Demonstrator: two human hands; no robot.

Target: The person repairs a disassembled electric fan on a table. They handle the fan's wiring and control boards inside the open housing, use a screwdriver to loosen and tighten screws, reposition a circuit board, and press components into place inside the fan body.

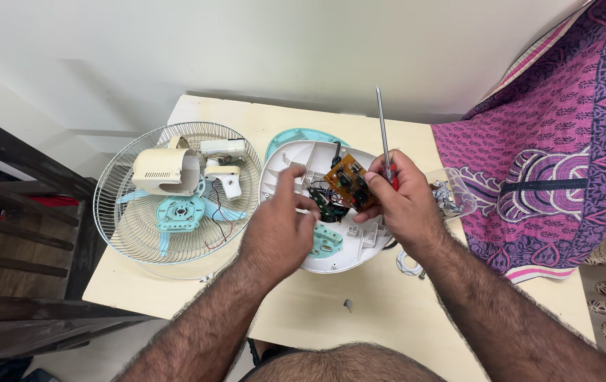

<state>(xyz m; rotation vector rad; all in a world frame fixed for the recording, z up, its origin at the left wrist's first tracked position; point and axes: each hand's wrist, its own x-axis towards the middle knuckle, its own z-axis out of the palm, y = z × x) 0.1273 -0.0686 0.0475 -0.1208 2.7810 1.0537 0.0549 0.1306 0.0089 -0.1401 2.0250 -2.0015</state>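
A white, round fan base shell (285,159) lies open on a small cream table (388,311). My right hand (402,201) holds a brown circuit board (347,181) tilted above the shell. The same hand grips a screwdriver (383,127) with a red handle, its long shaft pointing up and away. My left hand (278,226) reaches into the shell with thumb and fingers pinched at the dark wires (328,205) under the board. A teal plastic piece (328,242) sits inside the shell near my left hand.
A wire fan guard (115,212) at the left holds a cream motor cover (165,170), teal blades and white parts. A clear tray of screws (448,194) sits at the right beside purple patterned fabric (564,141). A dark wooden chair (13,233) stands far left. A small grey bit (347,305) lies near the front.
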